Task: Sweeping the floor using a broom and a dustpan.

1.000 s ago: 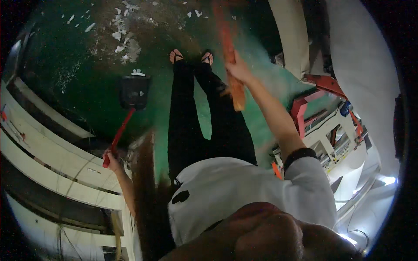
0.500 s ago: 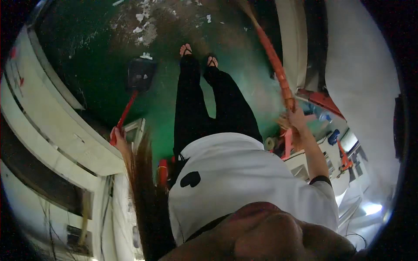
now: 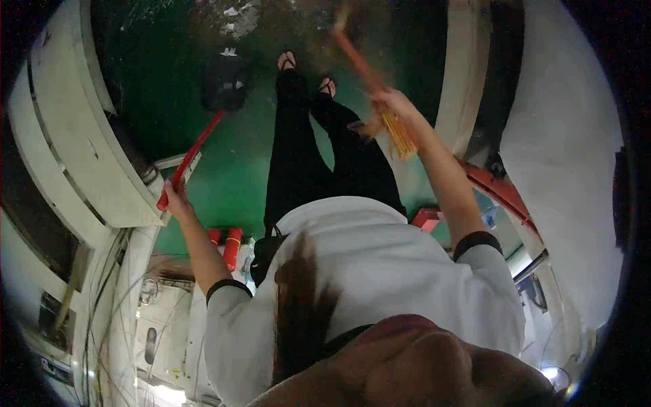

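A green floor (image 3: 237, 169) fills the middle of the view, with pale scraps of litter (image 3: 234, 17) scattered at its far end and white curved cabinets (image 3: 74, 136) bending along the left rim. The person stands on it in black trousers and sandals, a white top filling the lower centre. The right arm stretches up and forward from a dark cuff, elbow nearly straight, and the right hand (image 3: 393, 108) is closed around the orange handle of a broom (image 3: 363, 64); the handle runs up and away from the fist toward the top of the picture, while a yellowish bundle hangs blurred just below the grip. The left arm reaches out to the left side, forearm slanting upward, and the left hand (image 3: 178, 197) is clamped on the lower end of a red handle (image 3: 196, 149), which climbs diagonally from the fist to a black dustpan (image 3: 224, 85) resting on the floor just left of the feet. Two small red cylinders (image 3: 227, 244) stand near the left elbow, beside tangled cables at the lower left.
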Available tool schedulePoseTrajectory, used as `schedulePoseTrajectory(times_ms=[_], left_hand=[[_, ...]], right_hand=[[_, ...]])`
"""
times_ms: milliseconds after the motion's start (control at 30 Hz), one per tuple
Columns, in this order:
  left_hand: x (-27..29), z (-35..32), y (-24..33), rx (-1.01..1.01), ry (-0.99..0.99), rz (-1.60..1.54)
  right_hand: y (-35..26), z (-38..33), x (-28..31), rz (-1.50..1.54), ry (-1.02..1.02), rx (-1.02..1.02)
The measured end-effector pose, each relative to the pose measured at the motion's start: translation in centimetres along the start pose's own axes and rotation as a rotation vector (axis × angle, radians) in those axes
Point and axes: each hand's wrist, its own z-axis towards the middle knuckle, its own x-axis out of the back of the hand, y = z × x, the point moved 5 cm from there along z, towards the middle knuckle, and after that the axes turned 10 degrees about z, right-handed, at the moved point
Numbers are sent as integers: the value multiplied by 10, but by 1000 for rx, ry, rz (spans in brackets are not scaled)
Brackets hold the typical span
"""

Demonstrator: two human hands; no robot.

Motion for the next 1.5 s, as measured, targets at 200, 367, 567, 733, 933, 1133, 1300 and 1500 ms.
schedulePoseTrajectory(times_ms=[200,367,567,733,933,1133,1300,1500], left_hand=[[34,-8,-26,-8,10,-121],[60,-18,-20,-42,104,-121],[90,26,-43,13,103,-172],[128,96,-75,17,-46,-202],[141,155,-53,112,-69,-182],[161,213,-72,52,-174,-162],[156,233,-65,78,-160,-106],[157,246,-62,54,-184,-127]], right_hand=[[-78,-41,-37,351,-141,-37],[-66,-110,0,331,-84,-31],[-57,-193,-25,347,85,-110],[-27,-158,-50,211,104,-157],[-57,-49,-200,163,30,-165],[-115,23,-281,299,-480,136],[-111,-5,-256,515,-241,82],[-73,-136,-302,240,43,-171]])
